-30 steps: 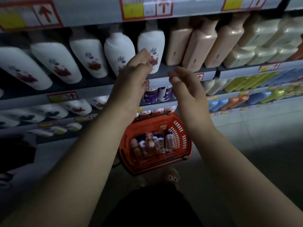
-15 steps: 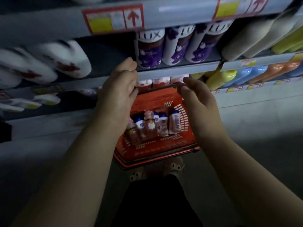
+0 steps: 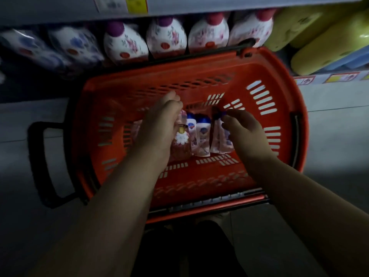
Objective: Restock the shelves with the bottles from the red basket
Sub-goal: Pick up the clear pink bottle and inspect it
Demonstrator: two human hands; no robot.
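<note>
Left hand: your left hand (image 3: pixel 159 124) is down inside the red basket (image 3: pixel 279 176), fingers curled over a pinkish bottle (image 3: pixel 180 142); whether they actually clamp it you cannot tell, as the hand hides the contact.
Right hand: your right hand (image 3: pixel 242 130) is at the dark cap of a pale pouch-like bottle (image 3: pixel 220 140), fingertips drawn together there; a firm pinch cannot be confirmed.
Bottles: a short row lies on the basket floor between your hands, including two white ones with blue caps (image 3: pixel 196 132). All of them are in the basket, none lifted clear.
Progress: by this view the restocking is mid-way at best; several bottles remain, and each needs carrying up to a shelf.
Shelf ahead: floral white bottles (image 3: pixel 125 43) with purple and red caps stand just behind the basket's far rim; yellow bottles (image 3: pixel 323 48) lie to the right.
In the way: the shelf edge (image 3: pixel 199 7) overhangs the basket's far side, and the black handle (image 3: pixel 40 162) juts out on the left.
Light: dim and blurred, so labels are unreadable.
</note>
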